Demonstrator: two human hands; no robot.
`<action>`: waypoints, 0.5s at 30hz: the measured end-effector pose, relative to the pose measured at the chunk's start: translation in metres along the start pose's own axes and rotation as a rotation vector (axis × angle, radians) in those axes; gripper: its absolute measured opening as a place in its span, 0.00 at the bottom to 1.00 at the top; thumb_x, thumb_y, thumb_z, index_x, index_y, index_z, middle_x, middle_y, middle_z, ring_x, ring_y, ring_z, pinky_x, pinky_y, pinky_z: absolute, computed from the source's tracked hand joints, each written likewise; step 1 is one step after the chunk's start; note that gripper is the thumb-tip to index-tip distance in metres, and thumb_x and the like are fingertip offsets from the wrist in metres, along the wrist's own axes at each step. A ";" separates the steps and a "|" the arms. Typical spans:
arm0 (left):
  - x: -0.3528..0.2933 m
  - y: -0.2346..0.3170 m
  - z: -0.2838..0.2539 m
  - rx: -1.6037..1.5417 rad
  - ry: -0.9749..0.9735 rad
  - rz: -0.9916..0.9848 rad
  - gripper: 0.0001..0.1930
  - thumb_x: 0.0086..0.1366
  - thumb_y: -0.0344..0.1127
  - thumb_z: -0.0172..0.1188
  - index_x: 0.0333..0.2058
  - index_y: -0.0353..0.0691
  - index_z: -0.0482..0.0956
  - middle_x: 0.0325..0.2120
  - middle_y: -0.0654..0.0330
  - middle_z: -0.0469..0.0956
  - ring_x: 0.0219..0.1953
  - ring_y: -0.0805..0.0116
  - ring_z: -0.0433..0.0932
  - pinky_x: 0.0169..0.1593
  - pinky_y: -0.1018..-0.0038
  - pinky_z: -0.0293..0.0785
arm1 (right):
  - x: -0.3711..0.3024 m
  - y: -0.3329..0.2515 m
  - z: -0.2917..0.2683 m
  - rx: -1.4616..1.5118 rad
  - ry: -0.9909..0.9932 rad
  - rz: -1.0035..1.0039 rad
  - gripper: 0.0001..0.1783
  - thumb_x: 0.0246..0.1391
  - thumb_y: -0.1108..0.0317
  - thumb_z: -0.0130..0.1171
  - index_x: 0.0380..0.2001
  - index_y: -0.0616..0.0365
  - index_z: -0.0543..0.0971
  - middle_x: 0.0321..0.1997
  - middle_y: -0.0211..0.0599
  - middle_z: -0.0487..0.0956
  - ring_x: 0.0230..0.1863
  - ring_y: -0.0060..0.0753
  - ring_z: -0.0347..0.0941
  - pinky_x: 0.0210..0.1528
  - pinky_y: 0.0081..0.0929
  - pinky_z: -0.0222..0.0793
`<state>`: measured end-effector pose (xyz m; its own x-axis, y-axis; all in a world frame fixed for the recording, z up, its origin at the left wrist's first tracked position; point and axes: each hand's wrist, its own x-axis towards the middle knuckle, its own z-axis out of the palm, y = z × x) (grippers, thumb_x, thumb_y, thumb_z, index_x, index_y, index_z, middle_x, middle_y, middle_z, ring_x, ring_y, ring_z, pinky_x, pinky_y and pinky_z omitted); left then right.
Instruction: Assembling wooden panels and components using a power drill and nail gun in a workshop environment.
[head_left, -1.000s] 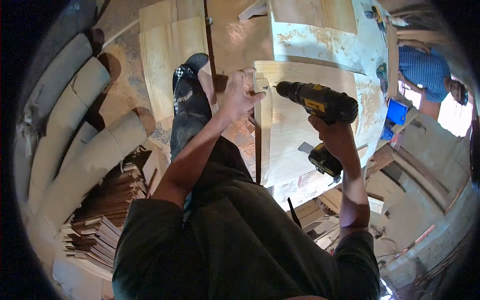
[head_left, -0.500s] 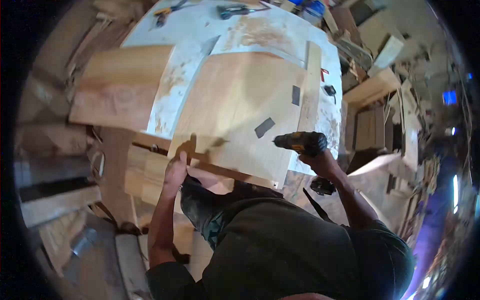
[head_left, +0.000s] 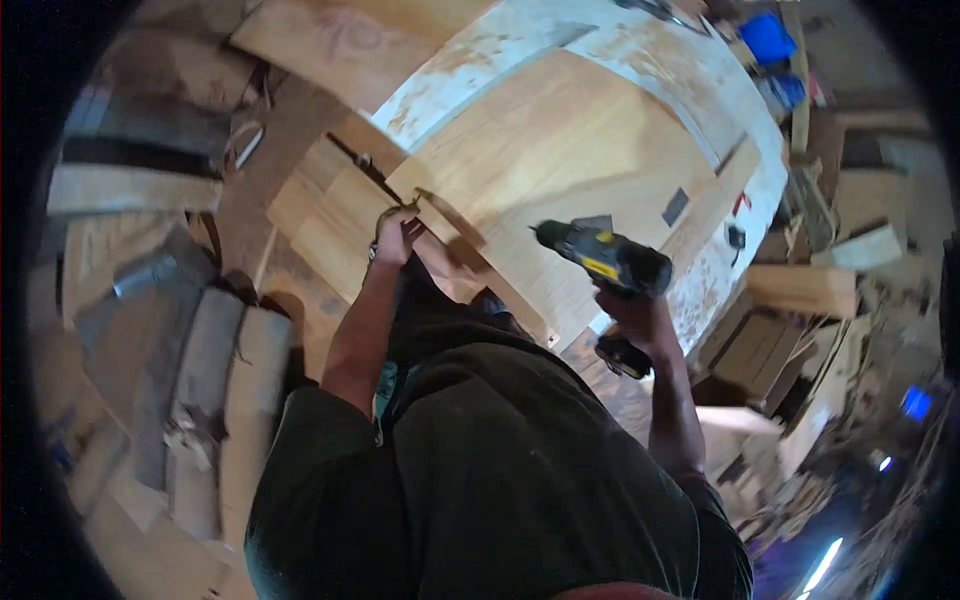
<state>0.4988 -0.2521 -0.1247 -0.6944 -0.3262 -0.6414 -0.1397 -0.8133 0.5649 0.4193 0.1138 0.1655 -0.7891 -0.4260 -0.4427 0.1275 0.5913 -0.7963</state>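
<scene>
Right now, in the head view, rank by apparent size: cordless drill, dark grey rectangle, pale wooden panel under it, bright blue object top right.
1. Pale wooden panel
2. Cordless drill, probably enlarged by nearness to the camera
3. Bright blue object
4. Dark grey rectangle

Close above the dark cloth shirt (head_left: 530, 460), one head-worn fisheye view faces down over the bare left hand (head_left: 396, 236), bare right hand (head_left: 634, 312) and white, brown-stained table (head_left: 436, 88)
</scene>
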 end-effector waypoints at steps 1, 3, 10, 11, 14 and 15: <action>-0.006 -0.005 0.004 -0.080 -0.017 0.014 0.02 0.54 0.29 0.56 0.28 0.41 0.73 0.28 0.61 0.73 0.34 0.66 0.72 0.41 0.66 0.70 | 0.022 -0.011 0.014 -0.024 -0.048 -0.162 0.20 0.49 0.72 0.61 0.47 0.62 0.73 0.40 0.33 0.78 0.40 0.20 0.71 0.41 0.22 0.68; -0.027 0.007 0.039 -0.056 -0.052 0.062 0.04 0.55 0.26 0.58 0.29 0.39 0.73 0.31 0.59 0.76 0.36 0.66 0.75 0.40 0.67 0.72 | 0.070 -0.025 0.038 0.082 -0.202 -0.041 0.23 0.47 0.74 0.61 0.49 0.64 0.69 0.43 0.35 0.76 0.41 0.20 0.70 0.39 0.21 0.68; -0.020 -0.020 0.017 -0.224 -0.055 0.084 0.24 0.48 0.21 0.68 0.39 0.42 0.61 0.39 0.56 0.77 0.44 0.65 0.77 0.49 0.70 0.74 | 0.151 -0.091 0.116 -0.464 -0.353 -0.364 0.12 0.48 0.70 0.58 0.35 0.64 0.74 0.30 0.43 0.79 0.33 0.40 0.76 0.36 0.33 0.71; -0.025 -0.019 0.021 -0.251 -0.043 0.082 0.24 0.48 0.21 0.68 0.39 0.42 0.61 0.39 0.56 0.77 0.44 0.65 0.77 0.49 0.70 0.74 | 0.154 -0.095 0.119 -0.493 -0.358 -0.290 0.12 0.47 0.70 0.58 0.35 0.65 0.74 0.29 0.46 0.79 0.33 0.42 0.77 0.36 0.34 0.72; -0.030 -0.008 0.025 -0.197 -0.031 0.076 0.28 0.47 0.22 0.70 0.36 0.44 0.56 0.38 0.55 0.77 0.41 0.67 0.77 0.42 0.75 0.75 | 0.166 -0.098 0.124 -0.532 -0.363 -0.202 0.12 0.48 0.69 0.59 0.34 0.65 0.74 0.25 0.43 0.78 0.27 0.38 0.77 0.31 0.33 0.72; -0.031 -0.006 0.023 -0.113 0.013 0.044 0.29 0.46 0.21 0.71 0.36 0.43 0.56 0.38 0.54 0.76 0.41 0.67 0.77 0.40 0.74 0.76 | 0.165 -0.109 0.126 -0.536 -0.366 -0.064 0.12 0.47 0.69 0.60 0.35 0.63 0.76 0.23 0.35 0.76 0.23 0.28 0.71 0.26 0.27 0.68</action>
<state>0.5047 -0.2262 -0.0965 -0.6889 -0.3683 -0.6243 -0.0285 -0.8469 0.5310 0.3512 -0.1069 0.1272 -0.5176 -0.6212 -0.5884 -0.3051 0.7765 -0.5513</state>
